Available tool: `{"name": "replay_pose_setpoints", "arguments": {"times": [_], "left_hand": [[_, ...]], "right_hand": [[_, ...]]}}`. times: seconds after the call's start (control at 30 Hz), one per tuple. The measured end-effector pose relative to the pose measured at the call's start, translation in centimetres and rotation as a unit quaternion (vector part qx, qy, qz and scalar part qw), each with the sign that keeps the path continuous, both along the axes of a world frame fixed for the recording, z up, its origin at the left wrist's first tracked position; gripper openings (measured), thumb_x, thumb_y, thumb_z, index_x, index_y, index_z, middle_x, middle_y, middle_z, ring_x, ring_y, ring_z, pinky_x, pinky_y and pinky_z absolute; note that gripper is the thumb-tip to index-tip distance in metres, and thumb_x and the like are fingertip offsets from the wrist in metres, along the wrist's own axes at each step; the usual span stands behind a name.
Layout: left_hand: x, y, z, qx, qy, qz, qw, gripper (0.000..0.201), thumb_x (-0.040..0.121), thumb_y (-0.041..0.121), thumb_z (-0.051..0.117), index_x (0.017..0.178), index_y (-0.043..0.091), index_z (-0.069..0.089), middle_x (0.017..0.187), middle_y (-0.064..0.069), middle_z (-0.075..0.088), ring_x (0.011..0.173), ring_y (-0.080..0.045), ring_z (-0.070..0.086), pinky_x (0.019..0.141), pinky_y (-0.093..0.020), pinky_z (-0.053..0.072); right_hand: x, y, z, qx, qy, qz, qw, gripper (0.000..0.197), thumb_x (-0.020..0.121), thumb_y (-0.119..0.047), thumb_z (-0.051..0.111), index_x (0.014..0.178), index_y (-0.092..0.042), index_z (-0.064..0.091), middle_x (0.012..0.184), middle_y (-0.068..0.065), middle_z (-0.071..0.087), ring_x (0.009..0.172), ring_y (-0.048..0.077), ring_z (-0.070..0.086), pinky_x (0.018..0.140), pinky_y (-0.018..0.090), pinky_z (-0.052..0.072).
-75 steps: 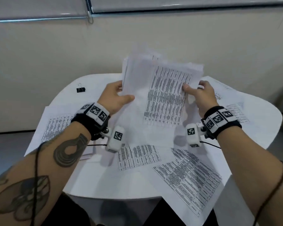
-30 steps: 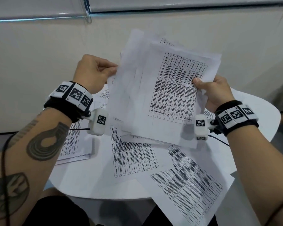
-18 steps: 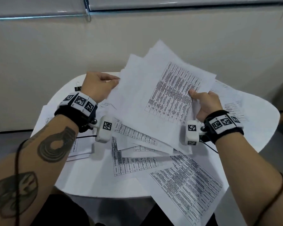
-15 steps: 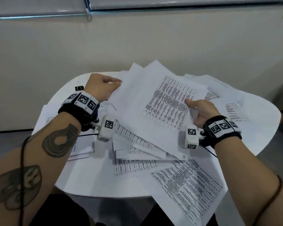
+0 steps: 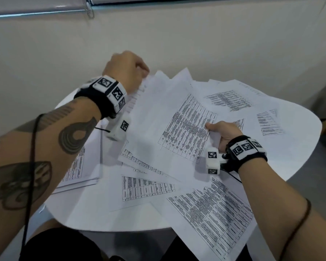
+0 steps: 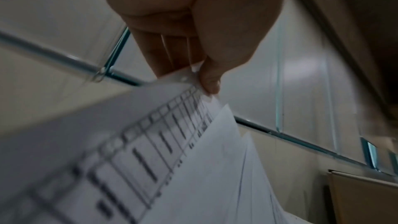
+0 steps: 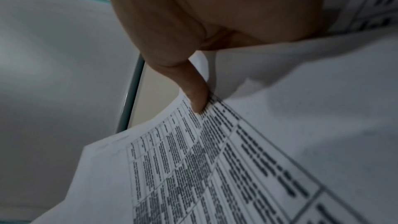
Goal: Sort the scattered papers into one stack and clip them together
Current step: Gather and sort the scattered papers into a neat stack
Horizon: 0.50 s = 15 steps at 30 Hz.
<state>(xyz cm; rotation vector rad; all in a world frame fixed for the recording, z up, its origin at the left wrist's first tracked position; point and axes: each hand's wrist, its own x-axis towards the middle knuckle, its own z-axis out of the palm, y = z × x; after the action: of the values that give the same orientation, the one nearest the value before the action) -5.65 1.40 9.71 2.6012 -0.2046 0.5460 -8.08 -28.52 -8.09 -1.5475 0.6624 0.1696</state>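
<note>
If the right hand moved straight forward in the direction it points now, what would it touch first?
Probably the loose printed sheets lying on the table beyond the right hand; depth is uncertain.

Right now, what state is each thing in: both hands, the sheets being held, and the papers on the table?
left hand: pinches the far corner of the held sheets.
right hand: grips the held sheets' right edge, thumb on top.
held sheets: fanned, uneven, unclipped.
small stack: flat at the left.
loose sheets: scattered; one overhangs the near edge.
white table: mostly covered.
</note>
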Motion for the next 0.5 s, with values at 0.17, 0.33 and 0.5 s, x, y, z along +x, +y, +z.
{"name": "replay_pose_setpoints", "arguments": {"times": [0.17,0.33,0.5], "left_hand": [[0.5,0.8,4.1,-0.025,-0.155,0.051,0.986,0.022,0.097,0.028,0.059,0.108,0.025,0.078,0.108,0.000,0.077,0.103,-0.020,0.069,0.089,-0.023,0.048],[-0.1,6.4,7.0,-0.169,-0.187,0.133,0.958,0.035,0.084,0.038,0.043,0.094,0.032,0.077,0.094,0.010,0.072,0.089,-0.002,0.064,0.082,-0.016,0.049],[-1.8,8.5,3.5,-0.339,-0.025,0.192,0.921,0.023,0.101,0.037,0.050,0.078,0.039,0.048,0.085,0.013,0.056,0.069,0.017,0.063,0.065,-0.011,0.056]], "right_hand": [[0.8,-0.7,-0.8,-0.033,0.002,0.016,0.999,0.072,0.066,-0.036,0.089,0.119,0.005,0.063,0.119,0.017,0.071,0.108,0.038,0.069,0.100,0.055,0.055],[-0.5,0.1,1.5,-0.127,0.012,0.022,0.992,0.063,0.093,-0.032,0.076,0.133,0.011,0.054,0.135,0.020,0.062,0.120,0.037,0.062,0.104,0.042,0.051],[-0.6,1.1,2.5,-0.155,0.024,0.066,0.985,0.050,0.097,-0.020,0.068,0.136,0.008,0.054,0.141,0.023,0.057,0.123,0.043,0.061,0.104,0.049,0.053]]}}
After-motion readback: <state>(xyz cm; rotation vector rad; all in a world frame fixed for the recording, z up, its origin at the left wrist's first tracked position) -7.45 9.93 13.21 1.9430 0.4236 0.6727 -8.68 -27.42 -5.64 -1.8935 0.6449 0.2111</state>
